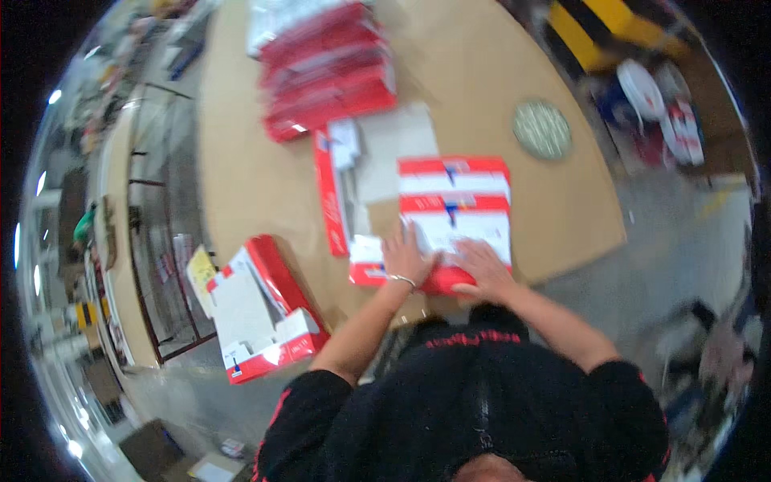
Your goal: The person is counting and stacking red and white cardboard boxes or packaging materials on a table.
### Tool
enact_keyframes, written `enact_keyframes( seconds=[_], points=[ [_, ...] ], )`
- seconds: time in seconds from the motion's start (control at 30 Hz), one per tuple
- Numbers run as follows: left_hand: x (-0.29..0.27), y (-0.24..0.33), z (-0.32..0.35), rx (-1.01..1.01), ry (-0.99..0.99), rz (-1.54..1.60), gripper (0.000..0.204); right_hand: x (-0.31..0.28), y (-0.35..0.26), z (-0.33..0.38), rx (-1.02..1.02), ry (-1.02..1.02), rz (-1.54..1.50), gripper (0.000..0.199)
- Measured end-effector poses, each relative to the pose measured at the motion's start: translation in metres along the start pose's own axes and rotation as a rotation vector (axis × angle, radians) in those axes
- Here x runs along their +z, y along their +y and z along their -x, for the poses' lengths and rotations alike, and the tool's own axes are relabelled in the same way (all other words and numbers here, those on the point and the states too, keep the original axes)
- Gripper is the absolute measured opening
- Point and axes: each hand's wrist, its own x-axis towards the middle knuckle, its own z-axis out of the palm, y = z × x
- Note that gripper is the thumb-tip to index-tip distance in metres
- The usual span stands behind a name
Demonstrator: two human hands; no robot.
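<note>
My left hand (405,255) lies with its fingers stretched out over the near part of a red and white carton (470,229), close to a small white and red flap (367,251). My right hand (484,269) presses flat on the carton's near right part, fingers spread. Just behind it shows another red and white carton panel (454,173); whether the two are joined I cannot tell. To their left stands a narrow red and white carton (332,193), beside a pale flat sheet (397,153).
Shiny red packs (325,80) form a blurred pile at the table's far side. An open red and white carton (245,309) sits at the left edge. A round greenish object (542,128) rests on the brown table (562,209). Yellow-and-black striped blocks (606,28) stand beyond.
</note>
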Motion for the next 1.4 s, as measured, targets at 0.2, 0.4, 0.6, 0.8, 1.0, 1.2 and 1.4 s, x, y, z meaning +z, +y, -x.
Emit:
enact_keyframes(
  seconds=[0.2,0.4,0.6,0.8,1.0,1.2,1.4],
  points=[
    [0.006,-0.021,-0.042,-0.157,-0.060,0.434,0.085,0.004,0.048,0.020,0.814,0.492,-0.411,0.072],
    [-0.046,0.018,-0.017,-0.018,-0.008,0.615,0.070,-0.048,0.074,0.027,0.880,0.480,-1.258,0.064],
    [-0.083,0.033,0.052,0.149,0.267,0.674,0.061,-0.135,0.029,0.047,0.401,0.290,-1.216,0.052],
    [-0.028,0.036,0.066,0.193,0.318,0.674,0.039,-0.088,0.068,0.078,0.341,0.040,-0.944,0.044],
    [0.015,0.022,0.051,0.348,0.390,1.036,0.015,-0.079,0.082,0.072,0.300,-0.200,-0.785,0.027],
    [-0.032,0.035,0.063,0.197,0.697,0.579,0.068,-0.134,0.057,0.042,0.408,-0.329,-0.379,0.027],
    [-0.155,0.075,0.134,-0.491,-0.087,2.125,0.083,-0.157,0.015,0.011,-0.505,-0.110,0.020,0.042]
  ],
)
